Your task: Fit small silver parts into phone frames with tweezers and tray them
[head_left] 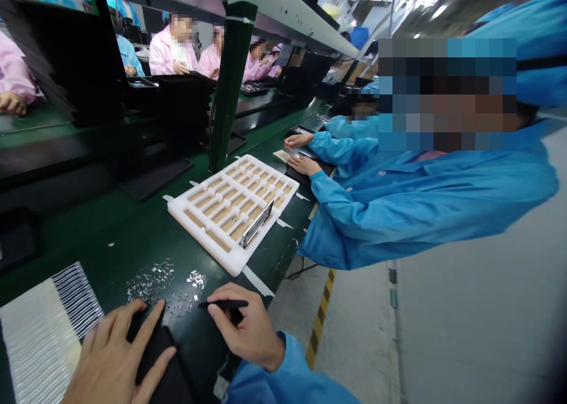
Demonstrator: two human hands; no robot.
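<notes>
Right hand (250,333) pinches black tweezers (224,304), tips near tiny metal parts (155,283) strewn on the green mat (124,233); left hand (113,359) spreads flat on a black pad (172,386). A careless nudge could scatter them.

Head-worn camera, facing forward and down, close over right hand (250,330)
</notes>
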